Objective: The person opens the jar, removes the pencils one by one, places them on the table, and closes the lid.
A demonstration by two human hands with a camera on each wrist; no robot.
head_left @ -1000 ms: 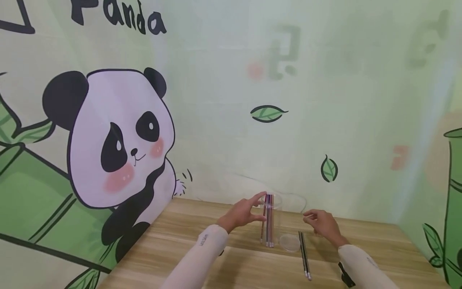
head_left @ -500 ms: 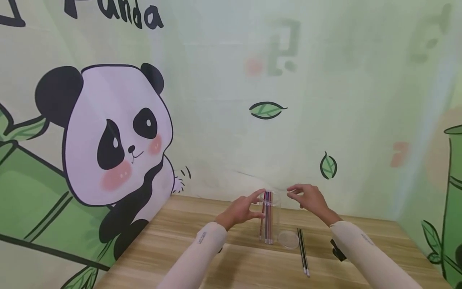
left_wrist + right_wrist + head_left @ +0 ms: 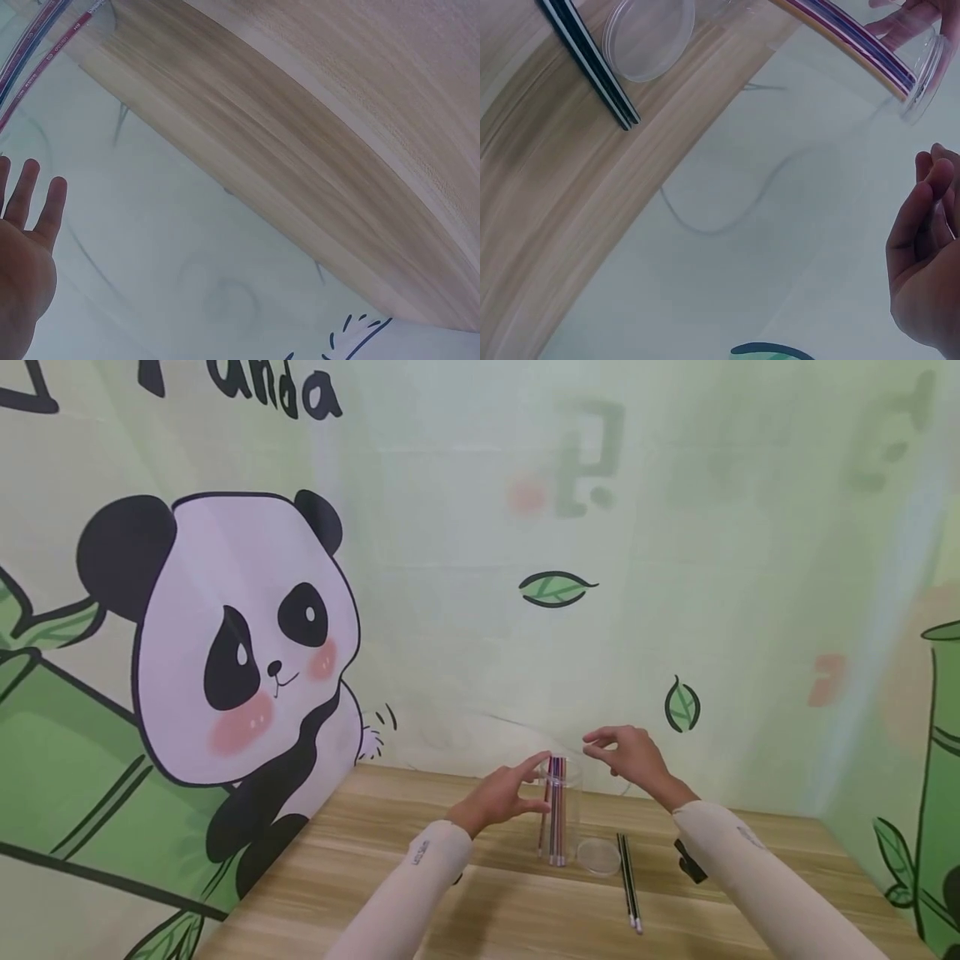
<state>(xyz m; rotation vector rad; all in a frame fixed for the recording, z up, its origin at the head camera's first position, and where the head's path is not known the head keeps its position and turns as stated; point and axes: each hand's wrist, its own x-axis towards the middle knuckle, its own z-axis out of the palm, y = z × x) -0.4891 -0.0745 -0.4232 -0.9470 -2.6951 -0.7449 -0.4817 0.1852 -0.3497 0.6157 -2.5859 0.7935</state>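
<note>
A clear plastic tube (image 3: 575, 827) stands on the table with several coloured pencils (image 3: 557, 827) inside. My left hand (image 3: 498, 797) holds it from the left near the top, index fingertip at the rim and thumb lower on the side. In the left wrist view some fingers of the left hand (image 3: 26, 247) show below the pencils (image 3: 49, 56). Just right of the rim hovers my right hand (image 3: 630, 758), its fingers loosely bent and fingertips close together. Nothing shows between the fingers of the right hand (image 3: 922, 259) in the right wrist view.
A round clear lid (image 3: 598, 857) lies on the wooden table (image 3: 765, 885), right of the tube. Two dark pencils (image 3: 630, 885) lie beside it. Behind the table hangs a pale green panda backdrop (image 3: 465, 610). A black device (image 3: 690, 862) shows under the right sleeve.
My right hand has risen from near the dark pencils and moved left to beside the tube's rim. The left hand keeps its hold on the tube; the view shifts slightly.
</note>
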